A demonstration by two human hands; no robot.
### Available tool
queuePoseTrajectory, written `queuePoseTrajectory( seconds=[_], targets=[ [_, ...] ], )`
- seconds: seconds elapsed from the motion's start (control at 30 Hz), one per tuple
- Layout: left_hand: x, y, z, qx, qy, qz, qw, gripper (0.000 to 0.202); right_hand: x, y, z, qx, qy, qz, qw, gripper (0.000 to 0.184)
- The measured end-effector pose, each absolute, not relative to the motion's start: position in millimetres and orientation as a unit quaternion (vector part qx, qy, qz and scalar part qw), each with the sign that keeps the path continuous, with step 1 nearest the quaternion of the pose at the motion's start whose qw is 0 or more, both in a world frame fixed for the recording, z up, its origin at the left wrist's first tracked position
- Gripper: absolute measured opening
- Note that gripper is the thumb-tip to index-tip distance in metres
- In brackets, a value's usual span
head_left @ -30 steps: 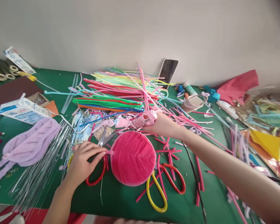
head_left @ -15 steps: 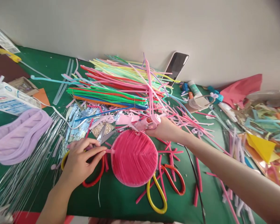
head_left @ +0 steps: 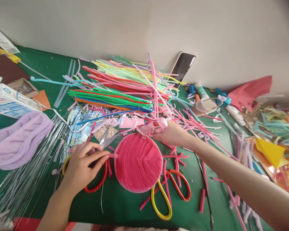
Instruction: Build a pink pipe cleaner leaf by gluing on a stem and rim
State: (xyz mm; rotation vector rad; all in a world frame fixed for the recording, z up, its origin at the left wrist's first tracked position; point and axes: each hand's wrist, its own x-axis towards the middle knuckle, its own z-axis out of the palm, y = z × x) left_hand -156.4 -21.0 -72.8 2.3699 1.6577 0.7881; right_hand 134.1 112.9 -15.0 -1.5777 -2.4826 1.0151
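Note:
A round, fan-like deep pink piece [head_left: 138,163], its surface covered with lines of pipe cleaner, is held over the green table. At its left edge, my left hand [head_left: 83,165] pinches its short pink stem [head_left: 112,156] between thumb and fingertips. My right hand [head_left: 170,133] is closed round a pink hot glue gun [head_left: 154,125], whose nozzle end is at the upper rim of the round piece. Most of my right hand's fingers are hidden behind the gun. Scissors with red and yellow handles [head_left: 96,189] lie under my left hand.
A heap of coloured pipe cleaners [head_left: 120,86] lies behind the hands. Red and yellow scissor handles [head_left: 162,215] stick out below the round piece. A phone [head_left: 183,69] leans on the wall. Lilac bundle [head_left: 19,138] and milk carton [head_left: 12,101] are left; a black cord [head_left: 203,186] runs right.
My right hand and the glue gun have shifted very slightly to the right along the upper rim. My left hand keeps its pinch on the stem.

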Motion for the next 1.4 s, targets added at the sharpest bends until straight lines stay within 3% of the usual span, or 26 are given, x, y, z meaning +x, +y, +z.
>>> queuePoseTrajectory(
  seconds=[0.3, 0.57, 0.9, 1.17, 1.4],
  targets=[
    [-157, -20, -72, 0.798, 0.539, 0.262, 0.065, 0.012, 147, 112, -19, -0.514, -0.794, 0.324, 0.008, 0.022],
    [-158, -19, -73, 0.796, 0.542, 0.262, 0.067, 0.013, 158, 107, -22, -0.537, -0.790, 0.295, -0.009, 0.008],
    [-160, -19, -73, 0.796, 0.538, 0.269, 0.070, 0.013, 166, 98, -11, -0.566, -0.766, 0.304, -0.007, 0.014],
    [-162, -17, -77, 0.798, 0.539, 0.260, 0.068, 0.013, 177, 90, -12, -0.579, -0.758, 0.301, -0.005, 0.006],
    [-165, -17, -76, 0.802, 0.535, 0.259, 0.067, 0.013, 180, 88, -7, -0.582, -0.724, 0.364, 0.063, 0.008]
  ],
)
